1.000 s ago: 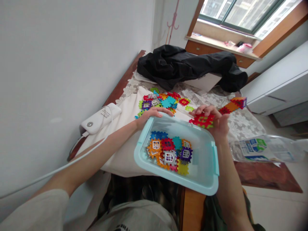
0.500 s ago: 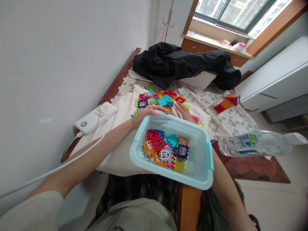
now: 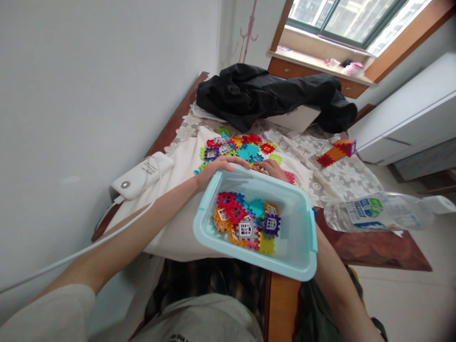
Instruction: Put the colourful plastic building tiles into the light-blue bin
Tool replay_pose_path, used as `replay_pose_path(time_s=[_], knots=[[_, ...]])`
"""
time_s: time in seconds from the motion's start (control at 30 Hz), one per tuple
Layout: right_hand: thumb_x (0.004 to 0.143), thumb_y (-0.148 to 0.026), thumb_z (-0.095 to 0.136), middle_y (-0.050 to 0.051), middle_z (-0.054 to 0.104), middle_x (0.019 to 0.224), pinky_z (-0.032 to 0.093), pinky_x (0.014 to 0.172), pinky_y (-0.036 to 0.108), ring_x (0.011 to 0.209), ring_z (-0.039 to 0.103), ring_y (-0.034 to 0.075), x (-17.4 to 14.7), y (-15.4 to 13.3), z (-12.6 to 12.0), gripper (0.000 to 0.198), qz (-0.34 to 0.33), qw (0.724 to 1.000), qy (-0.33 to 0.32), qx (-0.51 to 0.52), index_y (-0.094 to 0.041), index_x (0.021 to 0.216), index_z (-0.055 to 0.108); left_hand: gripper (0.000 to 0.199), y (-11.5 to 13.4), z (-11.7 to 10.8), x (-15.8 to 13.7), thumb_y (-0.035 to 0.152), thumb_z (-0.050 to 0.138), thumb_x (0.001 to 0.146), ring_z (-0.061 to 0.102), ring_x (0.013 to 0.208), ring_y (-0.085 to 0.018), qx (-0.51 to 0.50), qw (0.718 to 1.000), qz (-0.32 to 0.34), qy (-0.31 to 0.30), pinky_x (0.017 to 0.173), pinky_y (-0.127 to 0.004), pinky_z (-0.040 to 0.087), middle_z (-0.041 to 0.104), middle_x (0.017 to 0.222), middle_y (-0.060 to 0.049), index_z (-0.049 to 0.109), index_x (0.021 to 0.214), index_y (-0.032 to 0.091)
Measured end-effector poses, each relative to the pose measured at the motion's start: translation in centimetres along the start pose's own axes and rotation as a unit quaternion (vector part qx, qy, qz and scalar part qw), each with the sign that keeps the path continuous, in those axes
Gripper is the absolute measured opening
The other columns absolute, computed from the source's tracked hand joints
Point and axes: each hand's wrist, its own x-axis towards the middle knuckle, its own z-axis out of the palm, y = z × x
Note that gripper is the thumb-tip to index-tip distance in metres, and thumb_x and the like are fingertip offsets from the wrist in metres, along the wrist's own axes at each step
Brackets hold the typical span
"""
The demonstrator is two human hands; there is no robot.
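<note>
A pale turquoise plastic bin point(image 3: 292, 266) stands tilted in front of me, with several gear-edged plastic building blocks point(image 3: 245, 228) inside, some with window lattices. My left hand point(image 3: 221, 166) grips the bin's far left rim, its fingers laid along the edge. Beyond the far rim, my right hand point(image 3: 272, 168) reaches in among a heap of the same blocks point(image 3: 247, 152) on the white cloth. Its fingers curl down on an orange block point(image 3: 260, 169), partly hidden by the hand and rim.
A clear bottle point(image 3: 381, 212) stands at the right, near the table's edge. Behind it is a joined orange and red block piece point(image 3: 337, 153). A white device point(image 3: 142, 175) with a cable lies at the left. Black cloth point(image 3: 270, 90) covers the table's far end.
My right hand's fingers, stretched out before, have curled down onto an orange block, and the cyan piece beside them has shifted slightly right. My left hand stays on the rim.
</note>
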Motion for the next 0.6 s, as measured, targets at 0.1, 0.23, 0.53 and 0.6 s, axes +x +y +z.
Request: replay_pose_path(time_s=[0.1, 0.23, 0.53, 0.6], knots=[[0.095, -0.041, 0.066, 0.0, 0.069, 0.143, 0.052, 0.117, 0.049, 0.15, 0.051, 0.027, 0.37, 0.69, 0.03, 0.044, -0.017, 0.996, 0.084, -0.004, -0.047, 0.139, 0.069, 0.045, 0.11, 0.03, 0.01, 0.03, 0.069, 0.074, 0.074, 0.09, -0.024, 0.01, 1.0, 0.002, 0.004, 0.081, -0.032, 0.058, 0.082, 0.109, -0.013, 0.084, 0.114, 0.013], [0.099, -0.034, 0.062, 0.003, 0.069, 0.147, 0.042, 0.125, 0.052, 0.154, 0.048, 0.025, 0.48, 0.86, -0.24, 0.049, -0.029, 0.994, 0.102, -0.004, -0.038, 0.148, 0.064, 0.044, 0.28, 0.13, 0.01, 0.029, 0.07, 0.073, 0.073, 0.09, -0.023, 0.021, 1.0, 0.01, 0.01, 0.081, -0.03, 0.057, 0.082, 0.106, -0.012, 0.084, 0.111, 0.012], [0.089, -0.038, 0.077, 0.0, 0.067, 0.148, 0.048, 0.123, 0.053, 0.156, 0.043, 0.028, 0.21, 0.92, -0.43, 0.048, -0.048, 0.995, 0.067, 0.047, -0.042, 0.136, 0.07, 0.044, 0.24, -0.01, 0.11, 0.03, 0.07, 0.072, 0.072, 0.094, -0.024, 0.037, 0.999, 0.011, 0.017, 0.084, -0.031, 0.056, 0.081, 0.111, -0.012, 0.085, 0.11, 0.014], [0.085, -0.04, 0.08, 0.0, 0.068, 0.146, 0.05, 0.121, 0.054, 0.155, 0.045, 0.029, 0.43, 0.87, -0.28, 0.05, -0.059, 0.994, 0.026, 0.091, -0.043, 0.134, 0.07, 0.045, 0.21, -0.06, 0.12, 0.03, 0.069, 0.072, 0.072, 0.093, -0.025, 0.036, 0.999, 0.006, 0.016, 0.083, -0.032, 0.056, 0.081, 0.112, -0.012, 0.085, 0.112, 0.014]])
